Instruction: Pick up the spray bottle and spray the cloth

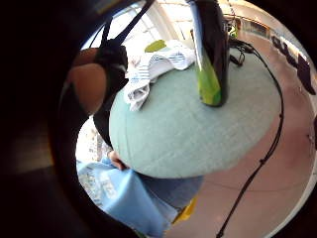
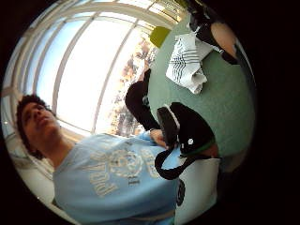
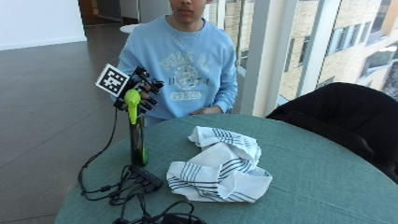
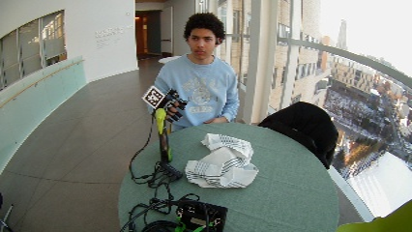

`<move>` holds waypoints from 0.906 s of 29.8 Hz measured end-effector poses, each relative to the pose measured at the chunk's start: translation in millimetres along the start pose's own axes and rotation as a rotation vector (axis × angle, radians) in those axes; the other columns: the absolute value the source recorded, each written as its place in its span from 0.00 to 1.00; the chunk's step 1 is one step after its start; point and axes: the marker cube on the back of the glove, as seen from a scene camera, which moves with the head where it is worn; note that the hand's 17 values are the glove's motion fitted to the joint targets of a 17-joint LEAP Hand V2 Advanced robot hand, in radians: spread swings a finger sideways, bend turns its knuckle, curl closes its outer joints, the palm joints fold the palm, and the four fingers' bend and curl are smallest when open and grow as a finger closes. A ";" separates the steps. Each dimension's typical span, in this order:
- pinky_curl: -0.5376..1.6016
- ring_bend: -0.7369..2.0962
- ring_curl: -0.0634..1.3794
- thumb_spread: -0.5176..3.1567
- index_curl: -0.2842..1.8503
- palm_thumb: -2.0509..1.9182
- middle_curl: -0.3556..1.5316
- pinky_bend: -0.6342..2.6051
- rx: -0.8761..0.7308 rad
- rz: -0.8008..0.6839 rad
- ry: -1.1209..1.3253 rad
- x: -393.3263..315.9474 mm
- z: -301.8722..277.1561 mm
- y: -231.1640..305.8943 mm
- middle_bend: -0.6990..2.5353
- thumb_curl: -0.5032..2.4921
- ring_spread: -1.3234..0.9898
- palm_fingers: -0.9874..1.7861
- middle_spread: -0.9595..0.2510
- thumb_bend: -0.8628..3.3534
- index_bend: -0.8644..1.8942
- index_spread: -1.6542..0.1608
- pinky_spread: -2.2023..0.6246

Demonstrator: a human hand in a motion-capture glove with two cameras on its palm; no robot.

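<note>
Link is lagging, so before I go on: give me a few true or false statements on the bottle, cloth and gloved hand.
1. The spray bottle stands upright on the table. True.
2. The cloth is folded flat. False: it lies crumpled.
3. The gloved right hand is at the bottle's green spray head. True.
4. The bottle stands on the cloth. False: it stands beside it, apart.
5. The bare hand holds the cloth. False: it rests at the table's far edge.

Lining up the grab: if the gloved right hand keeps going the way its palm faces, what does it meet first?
Most likely the spray bottle: the right hand sits just behind its green head, palm toward it, fingers not yet around it. The striped cloth lies off to the side on the table. Depth is uncertain.
</note>
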 end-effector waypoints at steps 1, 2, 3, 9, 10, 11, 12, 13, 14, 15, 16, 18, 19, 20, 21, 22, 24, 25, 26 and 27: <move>0.40 0.38 0.27 0.46 0.24 0.68 0.39 0.28 0.028 0.011 -0.025 5.7 -2.8 0.3 0.31 0.26 0.56 0.65 0.72 0.23 0.35 0.72 0.84; 0.40 0.38 0.27 0.46 0.24 0.68 0.39 0.28 0.046 0.023 -0.039 11.3 -6.0 1.3 0.31 0.26 0.56 0.65 0.72 0.23 0.35 0.72 0.84; 0.40 0.38 0.27 0.46 0.24 0.68 0.39 0.28 0.055 0.035 -0.045 16.7 -9.4 2.9 0.31 0.26 0.56 0.65 0.72 0.23 0.35 0.72 0.84; 0.40 0.38 0.28 0.45 0.25 0.68 0.39 0.28 0.233 0.146 -0.093 52.5 -22.3 -13.6 0.31 0.26 0.56 0.64 0.73 0.22 0.36 0.72 0.83; 0.41 0.38 0.28 0.45 0.25 0.68 0.39 0.28 0.260 0.168 -0.107 58.9 -22.8 -18.7 0.31 0.26 0.56 0.64 0.73 0.22 0.36 0.72 0.83; 0.41 0.38 0.28 0.45 0.25 0.68 0.39 0.28 0.280 0.188 -0.120 65.5 -23.1 -23.1 0.31 0.26 0.56 0.64 0.73 0.22 0.36 0.72 0.83; 0.41 0.38 0.28 0.45 0.25 0.68 0.39 0.28 0.296 0.206 -0.135 72.1 -23.1 -26.8 0.31 0.26 0.56 0.64 0.73 0.22 0.36 0.72 0.83; 0.41 0.37 0.28 0.45 0.25 0.68 0.40 0.28 0.308 0.222 -0.150 78.4 -23.1 -30.0 0.30 0.26 0.57 0.64 0.73 0.21 0.35 0.72 0.83; 0.41 0.37 0.28 0.45 0.25 0.68 0.39 0.28 0.319 0.235 -0.167 84.1 -23.0 -33.3 0.30 0.26 0.57 0.63 0.73 0.21 0.35 0.72 0.83; 0.41 0.37 0.28 0.44 0.25 0.68 0.39 0.28 0.328 0.244 -0.184 89.2 -22.7 -37.2 0.30 0.26 0.57 0.63 0.74 0.21 0.35 0.72 0.83; 0.41 0.37 0.28 0.44 0.25 0.68 0.39 0.29 0.334 0.251 -0.201 93.8 -22.3 -42.2 0.30 0.26 0.57 0.63 0.74 0.21 0.35 0.72 0.83; 0.41 0.37 0.28 0.44 0.25 0.69 0.40 0.29 0.336 0.257 -0.232 101.3 -20.5 -53.9 0.30 0.26 0.57 0.62 0.74 0.21 0.35 0.72 0.83; 0.42 0.37 0.28 0.44 0.24 0.69 0.40 0.29 0.330 0.258 -0.246 104.2 -19.2 -59.7 0.30 0.26 0.57 0.61 0.74 0.21 0.35 0.72 0.84; 0.42 0.37 0.28 0.43 0.24 0.68 0.40 0.29 0.321 0.258 -0.258 106.3 -17.8 -65.0 0.30 0.26 0.57 0.61 0.74 0.20 0.35 0.72 0.84; 0.42 0.37 0.28 0.43 0.24 0.68 0.40 0.29 0.312 0.258 -0.269 107.7 -16.3 -70.0 0.29 0.26 0.57 0.61 0.74 0.20 0.35 0.72 0.84; 0.42 0.37 0.28 0.43 0.24 0.68 0.40 0.29 0.305 0.259 -0.277 108.7 -14.7 -74.6 0.29 0.26 0.57 0.61 0.74 0.20 0.35 0.72 0.84; 0.42 0.37 0.28 0.43 0.24 0.68 0.40 0.29 0.298 0.258 -0.292 110.3 -11.2 -82.2 0.29 0.27 0.57 0.60 0.74 0.20 0.35 0.72 0.84; 0.42 0.37 0.28 0.42 0.24 0.68 0.40 0.29 0.298 0.256 -0.298 111.3 -9.4 -85.2 0.29 0.26 0.57 0.60 0.74 0.20 0.35 0.72 0.84; 0.42 0.37 0.28 0.42 0.24 0.68 0.40 0.29 0.302 0.253 -0.304 112.4 -7.6 -88.0 0.29 0.26 0.57 0.60 0.74 0.20 0.35 0.72 0.84; 0.42 0.37 0.28 0.42 0.24 0.68 0.40 0.29 0.309 0.250 -0.307 113.7 -6.0 -91.1 0.29 0.27 0.57 0.60 0.74 0.20 0.36 0.71 0.84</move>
